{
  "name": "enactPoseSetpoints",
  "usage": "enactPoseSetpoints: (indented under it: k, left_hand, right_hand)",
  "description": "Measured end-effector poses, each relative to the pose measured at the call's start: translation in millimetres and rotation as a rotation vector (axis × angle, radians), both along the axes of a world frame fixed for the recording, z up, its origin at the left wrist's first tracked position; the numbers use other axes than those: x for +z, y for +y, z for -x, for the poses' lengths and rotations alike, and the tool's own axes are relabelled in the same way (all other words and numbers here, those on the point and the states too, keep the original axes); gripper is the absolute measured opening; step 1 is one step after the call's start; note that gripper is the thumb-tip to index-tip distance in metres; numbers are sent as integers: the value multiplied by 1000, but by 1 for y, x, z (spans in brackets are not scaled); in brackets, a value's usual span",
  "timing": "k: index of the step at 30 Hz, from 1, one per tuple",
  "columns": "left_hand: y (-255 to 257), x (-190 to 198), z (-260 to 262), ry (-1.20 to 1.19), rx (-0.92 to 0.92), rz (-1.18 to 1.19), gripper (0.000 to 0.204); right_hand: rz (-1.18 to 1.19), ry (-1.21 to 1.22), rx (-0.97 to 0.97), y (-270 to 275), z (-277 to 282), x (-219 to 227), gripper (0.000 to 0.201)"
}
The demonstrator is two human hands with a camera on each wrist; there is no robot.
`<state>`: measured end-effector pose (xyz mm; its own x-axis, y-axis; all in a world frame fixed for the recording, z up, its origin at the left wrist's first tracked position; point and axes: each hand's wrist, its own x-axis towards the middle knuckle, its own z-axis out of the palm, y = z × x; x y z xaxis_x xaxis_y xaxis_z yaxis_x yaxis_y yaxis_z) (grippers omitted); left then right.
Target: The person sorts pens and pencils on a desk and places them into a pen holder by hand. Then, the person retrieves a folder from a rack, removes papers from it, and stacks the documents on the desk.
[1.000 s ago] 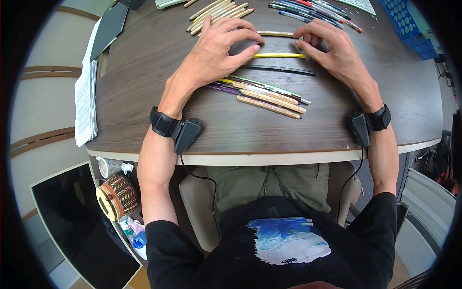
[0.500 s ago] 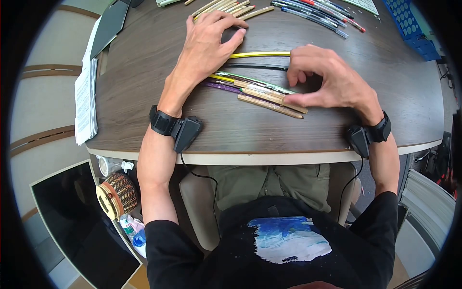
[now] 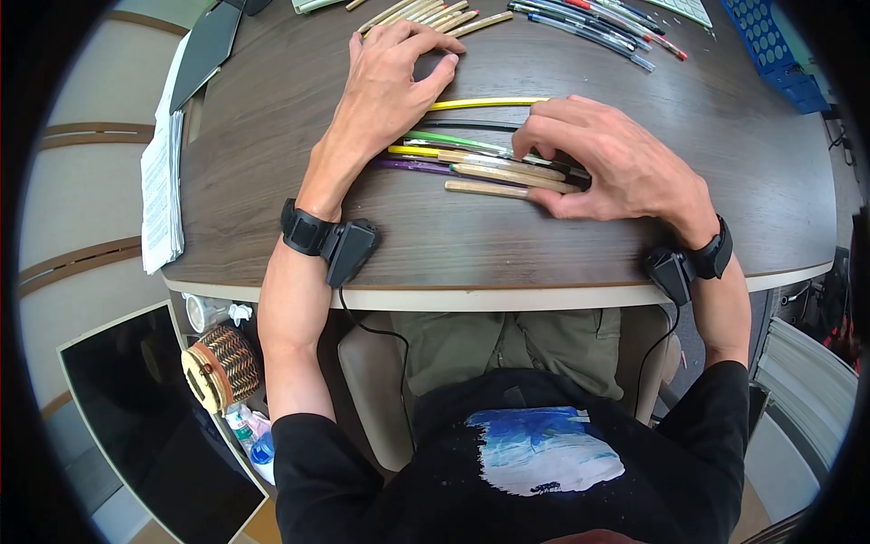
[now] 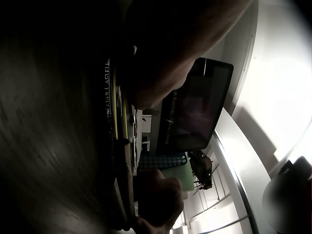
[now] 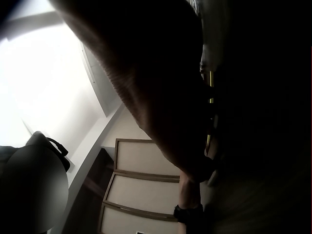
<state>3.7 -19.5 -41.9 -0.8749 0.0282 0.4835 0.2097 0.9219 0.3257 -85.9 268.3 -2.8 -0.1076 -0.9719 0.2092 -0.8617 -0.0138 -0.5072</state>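
Observation:
My right hand (image 3: 607, 154) spans the right ends of a group of pencils, its curled fingers on the far side and its thumb at the nearest wooden pencil (image 3: 485, 188). In that group are a green pencil (image 3: 462, 142), a purple pencil (image 3: 408, 166) and several wooden ones. Just beyond lie a black pencil (image 3: 480, 124) and a yellow pencil (image 3: 485, 103), partly hidden by the hands. My left hand (image 3: 390, 72) rests with loose fingers beside a pile of wooden pencils (image 3: 480, 24), holding nothing visible. In the left wrist view my right hand (image 4: 163, 195) looks dark.
A bunch of pens (image 3: 580, 34) lies at the back, with a white keyboard (image 3: 686, 9) behind it. To the right stands a blue perforated basket (image 3: 770, 54). A paper stack (image 3: 163, 199) sits at the left; the table's pale edge (image 3: 507, 299) runs in front.
The pale pencil once between both hands now lies by the wooden pile, where my left hand has moved. My right hand has come nearer and closed round the pencil group, whose pencils have shifted slightly.

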Motion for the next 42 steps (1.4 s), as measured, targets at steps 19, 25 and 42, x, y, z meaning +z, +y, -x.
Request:
enactPoseSetpoints:
  k: [19, 25, 42]
  left_hand:
    - [4, 4, -2, -39, 8, 38, 22]
    - [2, 3, -2, -30, 5, 40, 22]
    - [2, 3, -2, -34, 1, 45, 22]
  right_hand:
    - [152, 174, 56, -2, -3, -3, 27]
    - [215, 164, 59, -5, -2, -6, 21]
    - [114, 95, -16, -2, -3, -1, 21]
